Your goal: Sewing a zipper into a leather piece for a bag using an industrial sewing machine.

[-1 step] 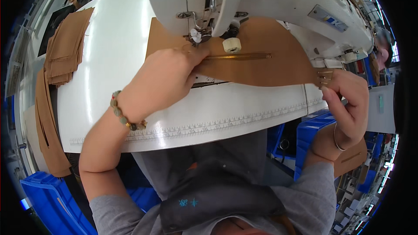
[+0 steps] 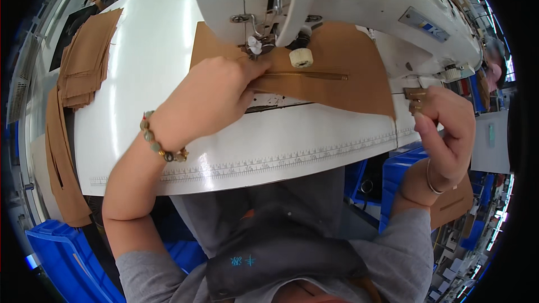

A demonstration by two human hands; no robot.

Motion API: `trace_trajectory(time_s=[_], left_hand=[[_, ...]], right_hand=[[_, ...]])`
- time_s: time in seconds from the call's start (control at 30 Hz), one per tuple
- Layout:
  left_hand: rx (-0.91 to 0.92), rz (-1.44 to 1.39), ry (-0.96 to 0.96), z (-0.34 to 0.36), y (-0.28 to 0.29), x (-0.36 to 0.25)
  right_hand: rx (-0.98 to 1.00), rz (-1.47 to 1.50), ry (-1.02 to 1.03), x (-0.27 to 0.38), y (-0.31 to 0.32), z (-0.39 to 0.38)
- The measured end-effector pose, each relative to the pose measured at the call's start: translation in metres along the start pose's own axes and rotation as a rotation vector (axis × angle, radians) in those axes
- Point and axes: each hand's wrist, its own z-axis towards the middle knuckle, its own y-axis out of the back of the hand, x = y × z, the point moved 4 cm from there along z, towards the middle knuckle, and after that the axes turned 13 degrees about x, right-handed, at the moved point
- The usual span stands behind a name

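A brown panel of leather-like material (image 2: pixel 359 56) lies under the sewing machine head (image 2: pixel 252 0). A zipper with gold-toned teeth (image 2: pixel 320 76) runs across it. My left hand (image 2: pixel 216 92) is closed at the panel's near edge, right by the presser foot (image 2: pixel 255 47); its fingertips are partly hidden. Off the panel's right end, my right hand (image 2: pixel 449 118) pinches a small brown piece with shiny metal strips (image 2: pixel 414 95). A gap of white table separates that piece from the panel. What exactly the piece is, I cannot make out.
A stack of brown pieces (image 2: pixel 90 59) sits on the table's left side, with a slotted brown strip (image 2: pixel 59 163) hanging below it. A printed ruler (image 2: pixel 269 163) follows the front edge. Blue bins (image 2: pixel 73 258) stand low left and right. Another person (image 2: pixel 494 62) is at far right.
The panel's right end has come away from my right hand and now lies further left, its corner lower. My right hand keeps the small piece. My left hand has barely moved.
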Motion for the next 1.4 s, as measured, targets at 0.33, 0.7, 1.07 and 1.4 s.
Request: trace_trajectory(time_s=[0.33,0.7,1.07,1.4], left_hand=[[-0.080,0.055,-0.125,0.000,-0.002,-0.004],[-0.339,0.416,-0.197,-0.080,-0.043,-0.008],[-0.342,0.133,-0.180,0.021,-0.015,0.100],[-0.352,-0.158,-0.249,0.034,-0.020,0.115]], right_hand=[[0.005,-0.293,0.164,-0.021,-0.157,0.087],[0.104,-0.227,0.106,-0.047,-0.165,0.100],[0.166,-0.055,0.104,-0.047,-0.149,0.113],[0.295,-0.089,0.104,-0.040,-0.141,0.112]])
